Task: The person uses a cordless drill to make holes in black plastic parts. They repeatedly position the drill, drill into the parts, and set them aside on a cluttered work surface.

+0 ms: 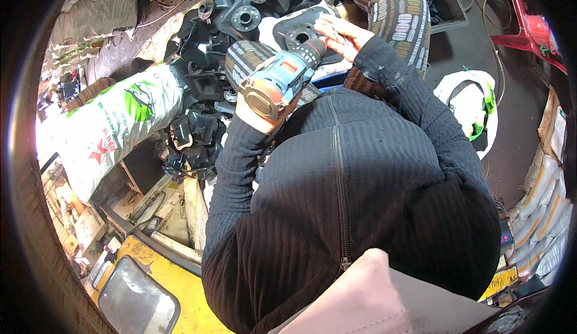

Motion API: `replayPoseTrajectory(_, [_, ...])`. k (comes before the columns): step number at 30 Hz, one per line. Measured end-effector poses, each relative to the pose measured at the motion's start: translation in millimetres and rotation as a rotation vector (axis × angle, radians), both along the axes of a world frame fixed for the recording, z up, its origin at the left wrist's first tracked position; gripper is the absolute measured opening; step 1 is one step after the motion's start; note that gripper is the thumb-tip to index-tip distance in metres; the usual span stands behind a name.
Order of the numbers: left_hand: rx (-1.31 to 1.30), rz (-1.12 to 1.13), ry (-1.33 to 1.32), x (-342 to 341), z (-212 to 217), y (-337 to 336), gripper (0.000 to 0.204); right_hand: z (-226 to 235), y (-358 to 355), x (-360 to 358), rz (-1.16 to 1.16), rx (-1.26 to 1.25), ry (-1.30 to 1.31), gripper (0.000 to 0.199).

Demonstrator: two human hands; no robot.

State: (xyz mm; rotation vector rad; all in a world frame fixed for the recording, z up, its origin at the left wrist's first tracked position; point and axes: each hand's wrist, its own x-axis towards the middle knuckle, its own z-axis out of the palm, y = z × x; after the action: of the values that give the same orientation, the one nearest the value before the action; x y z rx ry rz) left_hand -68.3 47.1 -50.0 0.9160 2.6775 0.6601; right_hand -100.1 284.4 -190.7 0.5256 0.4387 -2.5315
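A big white sack with green and red print (114, 127) leans at the left, just beside a heap of black moulded parts (198, 112) that spreads up toward the top of the view. Well off to the right, a red plastic stool (529, 30) stands on the dark floor. On the person's lap, over patterned trousers (396, 9), sits one black flanged part (300, 30) with a ring of holes. The left hand (255, 115) is wrapped fully round the grip of a blue cordless drill (282, 78), its nose aimed at that part. The right hand (342, 36) pinches closed at the drill's chuck, fingers touching the part's edge.
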Motion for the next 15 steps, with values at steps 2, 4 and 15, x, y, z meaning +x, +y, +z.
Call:
replayPoseTrajectory(2, [0.016, 0.005, -0.019, 3, 1, 2, 0.038, 4, -4, 3, -0.01, 0.015, -0.044, 0.034])
replayPoseTrajectory(4, [0.0, 0.026, -0.021, 3, 1, 4, 0.039, 5, -9, 3, -0.018, 0.007, -0.039, 0.035])
replayPoseTrajectory(15, [0.181, 0.166, -0.371, 4, -28, -8, 0.043, -8, -29, 7, -0.096, 0.01, -0.078, 0.038])
